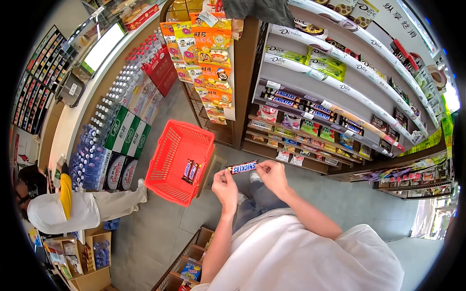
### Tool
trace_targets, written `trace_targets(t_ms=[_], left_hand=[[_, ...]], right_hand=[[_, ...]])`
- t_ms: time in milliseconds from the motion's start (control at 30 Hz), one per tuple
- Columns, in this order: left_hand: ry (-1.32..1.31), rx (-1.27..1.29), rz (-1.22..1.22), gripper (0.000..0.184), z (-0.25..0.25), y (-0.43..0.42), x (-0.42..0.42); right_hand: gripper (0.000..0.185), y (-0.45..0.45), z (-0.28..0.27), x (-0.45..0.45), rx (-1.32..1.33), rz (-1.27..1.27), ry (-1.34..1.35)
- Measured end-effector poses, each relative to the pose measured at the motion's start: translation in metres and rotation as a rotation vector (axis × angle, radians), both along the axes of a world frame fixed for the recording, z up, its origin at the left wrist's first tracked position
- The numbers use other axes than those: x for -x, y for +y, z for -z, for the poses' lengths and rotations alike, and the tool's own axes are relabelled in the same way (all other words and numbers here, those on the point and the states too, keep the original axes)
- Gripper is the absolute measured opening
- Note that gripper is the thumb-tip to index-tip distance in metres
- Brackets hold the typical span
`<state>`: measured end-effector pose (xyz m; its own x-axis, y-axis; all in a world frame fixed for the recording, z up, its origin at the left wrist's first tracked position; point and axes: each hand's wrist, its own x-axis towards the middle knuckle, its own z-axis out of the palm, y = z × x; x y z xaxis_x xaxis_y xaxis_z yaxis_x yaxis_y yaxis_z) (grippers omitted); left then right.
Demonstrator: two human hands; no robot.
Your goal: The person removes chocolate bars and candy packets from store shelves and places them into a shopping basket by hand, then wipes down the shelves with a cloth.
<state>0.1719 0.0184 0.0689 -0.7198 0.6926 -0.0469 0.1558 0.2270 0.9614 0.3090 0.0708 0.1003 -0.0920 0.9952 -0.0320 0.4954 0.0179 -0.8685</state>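
A Snickers bar (243, 168) is stretched between my two hands, its label facing up. My left hand (224, 188) pinches the bar's left end, and my right hand (273, 175) pinches its right end. To the left of my hands stands a red plastic basket (170, 189) on something low and brown. Two dark-wrapped bars (191, 171) lie side by side inside it. Beyond my hands, more Snickers bars (293, 102) sit on a middle level of the candy shelf (301, 63).
Orange snack bags (211, 53) hang on a rack ahead. Bottled drinks (97, 126) line the counter (92, 72) at the left. Another person (63, 211) in a white top stands at the far left. Low wooden bins (196, 252) are near my left forearm.
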Motion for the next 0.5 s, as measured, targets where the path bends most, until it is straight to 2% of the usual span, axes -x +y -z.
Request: trace_targets(t_ms=[100, 200, 267, 433, 500], left_hand=[[-0.068, -0.035, -0.037, 0.020, 0.000, -0.003, 0.011], [-0.114, -0.030, -0.072, 0.021, 0.006, -0.005, 0.027], [-0.106, -0.014, -0.101, 0.020, 0.018, -0.006, 0.041], [-0.341, 0.033, -0.198, 0.021, 0.030, -0.004, 0.067], [-0.360, 0.073, -0.213, 0.020, 0.032, 0.000, 0.076]], right_hand=[[0.015, 0.006, 0.004, 0.016, 0.040, -0.028, 0.017], [0.014, 0.012, 0.017, 0.036, -0.035, -0.097, 0.064], [0.013, 0.017, 0.014, 0.053, -0.001, -0.136, 0.084], [0.014, 0.040, 0.009, 0.095, 0.167, -0.234, 0.100], [0.014, 0.052, 0.014, 0.112, 0.187, -0.287, 0.082]])
